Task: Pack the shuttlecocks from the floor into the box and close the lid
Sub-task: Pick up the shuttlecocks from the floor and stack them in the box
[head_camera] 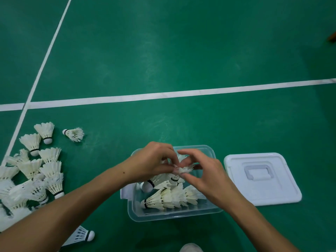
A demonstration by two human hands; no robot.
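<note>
A clear plastic box (174, 215) stands on the green floor with rows of white shuttlecocks (169, 198) lying inside. Over the box my left hand (154, 160) and my right hand (201, 171) meet, both pinching the feathers of one shuttlecock (184, 169). Its cork is hidden by my fingers. A pile of shuttlecocks (34, 175) lies on the floor at the left, with one apart (73, 134) further back and another (81, 236) near my left forearm. The white lid (261, 179) lies flat to the right of the box, handle up.
White court lines (163, 94) cross the green floor beyond the box. A pale shoe tip (190, 248) shows at the bottom edge. A brown object (332, 37) sits at the far right edge.
</note>
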